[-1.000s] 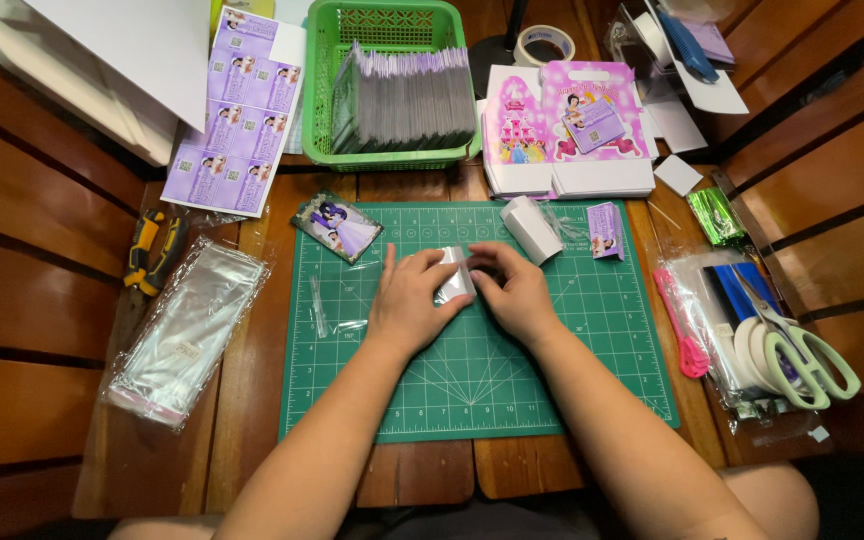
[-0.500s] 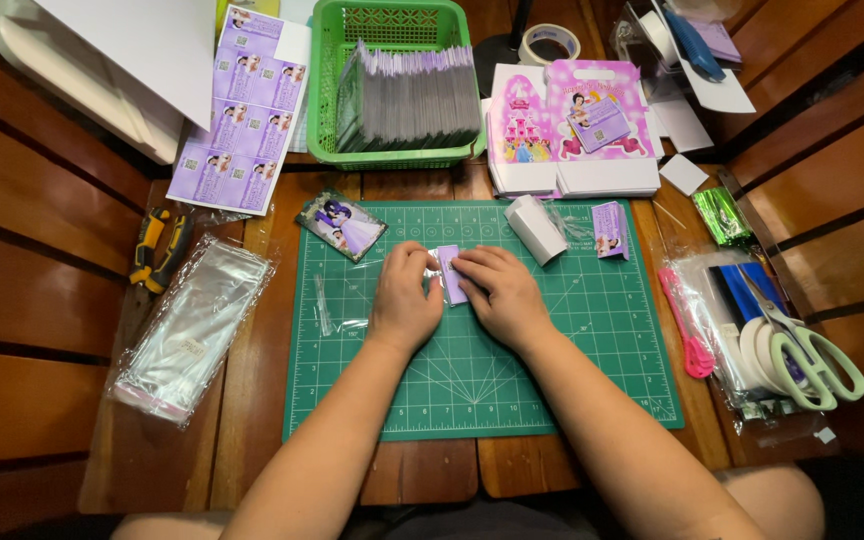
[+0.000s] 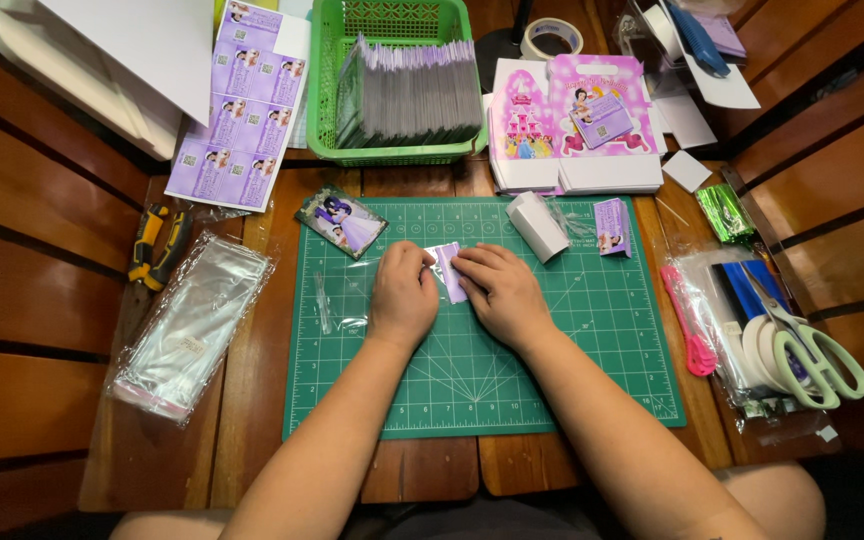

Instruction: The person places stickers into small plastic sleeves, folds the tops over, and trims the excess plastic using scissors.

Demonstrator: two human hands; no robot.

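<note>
Both hands rest on a green cutting mat [image 3: 552,380] at its upper middle. My left hand [image 3: 404,295] and my right hand [image 3: 500,290] together pinch a small purple folded card [image 3: 448,270] between the fingertips. A clear plastic sleeve [image 3: 337,300] lies on the mat just left of my left hand. A wrapped purple picture card [image 3: 342,221] lies at the mat's upper left corner. A small white box [image 3: 537,226] and a small purple card [image 3: 612,226] sit on the mat above my right hand.
A green basket [image 3: 324,90] of wrapped cards stands at the back. Purple printed sheets [image 3: 242,110] lie back left, pink printed boxes [image 3: 577,125] back right. A stack of clear bags [image 3: 192,320] and an orange tool [image 3: 157,245] are left. Scissors [image 3: 817,345], tape rolls and a pink tool [image 3: 687,320] are right.
Both hands have stayed on the small purple card. The fingers have shifted slightly, and more of the card's purple face shows between them now.
</note>
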